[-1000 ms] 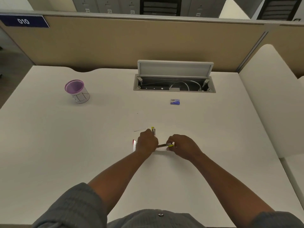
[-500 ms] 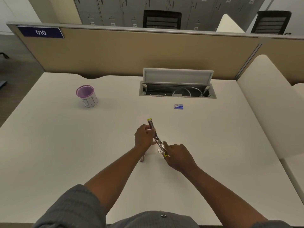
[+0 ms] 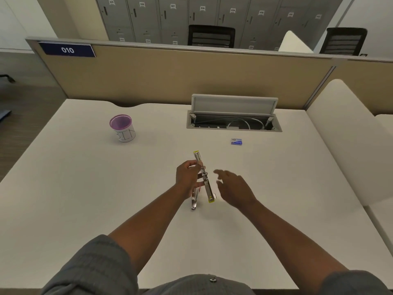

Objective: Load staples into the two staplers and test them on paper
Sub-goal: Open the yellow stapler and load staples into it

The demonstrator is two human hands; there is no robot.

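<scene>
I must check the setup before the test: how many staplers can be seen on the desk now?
1 for sure: an opened yellow-tipped stapler, held by the left hand at desk centre. The metal piece below that hand may be part of it or a second stapler; I cannot tell.

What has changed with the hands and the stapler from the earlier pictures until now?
The right hand let go of the stapler and drew away to the right, fingers open. The left hand kept its grip and raised the opened stapler off the table. The staple box and the cup stayed in place.
</scene>
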